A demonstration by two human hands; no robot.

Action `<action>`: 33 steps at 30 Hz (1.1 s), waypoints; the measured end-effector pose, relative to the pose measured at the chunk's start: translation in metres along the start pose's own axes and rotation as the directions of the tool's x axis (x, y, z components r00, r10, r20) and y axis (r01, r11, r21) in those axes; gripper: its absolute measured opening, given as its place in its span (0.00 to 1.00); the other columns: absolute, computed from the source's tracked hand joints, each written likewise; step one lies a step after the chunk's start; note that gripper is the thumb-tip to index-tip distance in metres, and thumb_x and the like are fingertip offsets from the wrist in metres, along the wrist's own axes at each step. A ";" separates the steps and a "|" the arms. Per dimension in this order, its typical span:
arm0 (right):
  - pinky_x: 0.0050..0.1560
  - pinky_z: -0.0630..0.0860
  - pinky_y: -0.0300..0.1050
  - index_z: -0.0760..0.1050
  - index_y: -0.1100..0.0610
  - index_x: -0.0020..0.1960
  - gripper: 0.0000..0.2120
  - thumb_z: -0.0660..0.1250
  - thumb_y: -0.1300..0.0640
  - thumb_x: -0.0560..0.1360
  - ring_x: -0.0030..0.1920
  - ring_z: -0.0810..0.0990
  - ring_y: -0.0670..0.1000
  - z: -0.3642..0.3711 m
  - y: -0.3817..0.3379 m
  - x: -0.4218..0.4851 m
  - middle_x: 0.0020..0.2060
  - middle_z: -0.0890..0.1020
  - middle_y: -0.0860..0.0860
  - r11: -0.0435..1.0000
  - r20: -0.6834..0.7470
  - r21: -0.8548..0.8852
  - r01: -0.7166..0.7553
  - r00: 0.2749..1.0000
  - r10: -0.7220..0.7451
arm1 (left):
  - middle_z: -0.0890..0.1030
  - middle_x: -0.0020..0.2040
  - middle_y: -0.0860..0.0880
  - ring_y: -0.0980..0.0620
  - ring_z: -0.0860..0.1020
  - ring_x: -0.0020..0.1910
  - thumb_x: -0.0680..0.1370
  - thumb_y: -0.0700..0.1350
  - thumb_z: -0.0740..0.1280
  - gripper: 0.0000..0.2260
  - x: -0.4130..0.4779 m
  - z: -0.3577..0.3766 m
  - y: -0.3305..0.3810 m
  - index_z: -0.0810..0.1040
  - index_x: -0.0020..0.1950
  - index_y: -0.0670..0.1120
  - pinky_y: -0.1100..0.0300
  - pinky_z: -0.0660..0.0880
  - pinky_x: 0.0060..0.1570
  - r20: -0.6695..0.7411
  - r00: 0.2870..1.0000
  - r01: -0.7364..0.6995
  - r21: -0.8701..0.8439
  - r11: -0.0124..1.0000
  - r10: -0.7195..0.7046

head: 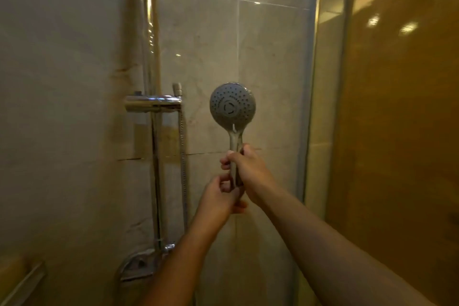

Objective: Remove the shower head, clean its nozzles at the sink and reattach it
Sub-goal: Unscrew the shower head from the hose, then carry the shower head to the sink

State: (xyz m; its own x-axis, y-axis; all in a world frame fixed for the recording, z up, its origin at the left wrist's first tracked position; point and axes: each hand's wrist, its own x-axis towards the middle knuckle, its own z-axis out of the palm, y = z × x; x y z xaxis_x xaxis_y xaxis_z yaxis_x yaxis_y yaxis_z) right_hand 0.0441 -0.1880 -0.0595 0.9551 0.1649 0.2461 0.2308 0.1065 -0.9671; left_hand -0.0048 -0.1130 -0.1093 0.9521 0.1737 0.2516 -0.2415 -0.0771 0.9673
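The shower head (232, 106) is upright in front of the tiled wall, its round grey nozzle face turned toward me. My right hand (244, 171) grips its chrome handle just below the face. My left hand (219, 197) pinches the bottom end of the handle from the left; what sits at that end is hidden by my fingers. The metal hose (183, 156) hangs down the wall to the left, its free top end standing through the chrome holder (154, 103) on the riser rail.
The vertical riser rail (155, 169) runs down to the chrome mixer valve (141, 263) at lower left. A glass shower door (387, 131) closes off the right side. A towel bar (22, 283) shows at the bottom left corner.
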 end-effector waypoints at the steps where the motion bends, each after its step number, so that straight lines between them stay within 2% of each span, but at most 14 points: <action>1: 0.43 0.79 0.56 0.69 0.58 0.49 0.04 0.63 0.59 0.79 0.45 0.80 0.58 -0.007 0.006 -0.013 0.46 0.81 0.58 1.000 -0.029 0.001 -0.012 0.999 0.012 | 0.81 0.47 0.44 0.44 0.84 0.41 0.78 0.39 0.67 0.13 -0.008 0.003 -0.008 0.72 0.61 0.47 0.53 0.83 0.41 0.055 0.999 0.003 -0.007 1.000 -0.003; 4: 0.57 0.80 0.57 0.73 0.60 0.55 0.06 0.65 0.62 0.78 0.53 0.82 0.56 -0.035 0.022 -0.057 0.52 0.83 0.60 0.999 -0.110 -0.029 -0.033 0.993 0.030 | 0.79 0.46 0.43 0.45 0.82 0.37 0.78 0.35 0.66 0.10 -0.033 0.012 -0.032 0.74 0.59 0.42 0.53 0.82 0.39 0.224 0.974 0.011 -0.034 0.999 -0.003; 7: 0.57 0.79 0.51 0.75 0.58 0.59 0.10 0.65 0.64 0.79 0.51 0.83 0.53 -0.073 0.030 -0.103 0.52 0.83 0.58 0.997 -0.188 -0.071 -0.035 0.982 0.021 | 0.77 0.44 0.44 0.45 0.81 0.35 0.77 0.35 0.68 0.08 -0.059 0.032 -0.055 0.76 0.54 0.42 0.50 0.81 0.40 0.431 0.902 0.049 -0.051 0.997 -0.022; 9: 0.48 0.81 0.49 0.72 0.56 0.59 0.11 0.63 0.66 0.79 0.45 0.83 0.52 -0.102 0.034 -0.136 0.48 0.83 0.57 0.999 -0.242 -0.023 -0.050 0.969 0.042 | 0.78 0.40 0.45 0.45 0.81 0.34 0.75 0.36 0.70 0.07 -0.078 0.055 -0.066 0.76 0.51 0.43 0.47 0.80 0.40 0.575 0.817 0.088 -0.050 0.995 -0.043; 11: 0.43 0.81 0.49 0.69 0.54 0.61 0.13 0.62 0.67 0.80 0.42 0.83 0.53 -0.131 0.035 -0.171 0.45 0.83 0.57 0.998 -0.291 -0.012 -0.055 0.956 0.050 | 0.78 0.39 0.44 0.46 0.80 0.32 0.74 0.37 0.72 0.11 -0.101 0.081 -0.071 0.75 0.53 0.42 0.50 0.79 0.37 0.693 0.718 0.133 -0.058 0.989 -0.056; 13: 0.44 0.81 0.50 0.68 0.54 0.64 0.14 0.62 0.65 0.80 0.43 0.83 0.54 -0.160 0.035 -0.212 0.45 0.83 0.56 0.997 -0.321 -0.028 -0.070 0.945 0.058 | 0.78 0.41 0.43 0.46 0.80 0.33 0.72 0.38 0.74 0.16 -0.128 0.110 -0.070 0.74 0.57 0.42 0.54 0.79 0.33 0.786 0.614 0.159 -0.037 0.987 -0.070; 16: 0.50 0.80 0.53 0.67 0.54 0.69 0.20 0.64 0.64 0.80 0.48 0.83 0.57 -0.202 0.033 -0.276 0.48 0.83 0.57 0.998 -0.377 -0.014 -0.067 0.925 0.057 | 0.79 0.43 0.43 0.47 0.81 0.34 0.73 0.38 0.73 0.16 -0.170 0.150 -0.064 0.74 0.58 0.43 0.56 0.80 0.33 0.891 0.449 0.161 -0.012 0.987 -0.062; 20: 0.55 0.79 0.56 0.64 0.51 0.74 0.29 0.68 0.64 0.76 0.52 0.82 0.60 -0.242 0.026 -0.357 0.51 0.83 0.60 0.997 -0.449 0.059 -0.048 0.891 0.069 | 0.80 0.47 0.41 0.45 0.82 0.39 0.72 0.39 0.75 0.16 -0.215 0.195 -0.065 0.75 0.57 0.43 0.54 0.81 0.39 0.972 0.222 0.187 0.038 0.982 -0.080; 23: 0.55 0.80 0.55 0.65 0.51 0.72 0.27 0.66 0.66 0.77 0.52 0.83 0.60 -0.263 0.023 -0.407 0.51 0.83 0.60 0.996 -0.501 0.079 -0.040 0.863 0.075 | 0.80 0.42 0.44 0.45 0.81 0.37 0.68 0.42 0.77 0.18 -0.246 0.224 -0.069 0.78 0.54 0.39 0.52 0.79 0.38 0.995 0.064 0.227 0.059 0.972 -0.076; 27: 0.54 0.80 0.53 0.65 0.52 0.72 0.26 0.65 0.68 0.78 0.51 0.83 0.60 -0.285 0.023 -0.454 0.50 0.83 0.60 0.996 -0.558 0.092 -0.005 0.828 0.056 | 0.82 0.40 0.47 0.45 0.80 0.37 0.68 0.42 0.77 0.17 -0.280 0.256 -0.071 0.80 0.54 0.40 0.54 0.78 0.38 0.998 -0.025 0.195 0.061 0.979 -0.057; 30: 0.53 0.79 0.54 0.66 0.57 0.71 0.25 0.66 0.67 0.76 0.51 0.82 0.61 -0.303 0.022 -0.487 0.49 0.82 0.60 0.991 -0.597 0.121 0.063 0.802 0.022 | 0.81 0.38 0.46 0.45 0.80 0.36 0.69 0.40 0.76 0.15 -0.303 0.279 -0.066 0.80 0.54 0.38 0.53 0.78 0.39 0.995 -0.083 0.195 0.063 0.979 -0.047; 33: 0.53 0.79 0.55 0.66 0.57 0.71 0.26 0.67 0.64 0.75 0.52 0.83 0.61 -0.326 0.022 -0.515 0.49 0.83 0.60 0.987 -0.669 0.138 0.077 0.743 0.036 | 0.81 0.38 0.47 0.45 0.81 0.36 0.70 0.43 0.75 0.16 -0.326 0.307 -0.061 0.80 0.54 0.39 0.52 0.79 0.40 0.989 -0.137 0.170 0.083 0.982 -0.060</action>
State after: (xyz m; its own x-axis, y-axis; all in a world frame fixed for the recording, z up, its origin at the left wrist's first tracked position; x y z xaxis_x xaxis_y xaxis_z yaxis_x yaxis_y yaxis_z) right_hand -0.3823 -0.5899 -0.2280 0.8419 -0.5292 0.1058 0.2760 0.2536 -0.9271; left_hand -0.2432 -0.4660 -0.2596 0.0692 -0.9899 -0.1233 -0.0594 -0.1275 0.9901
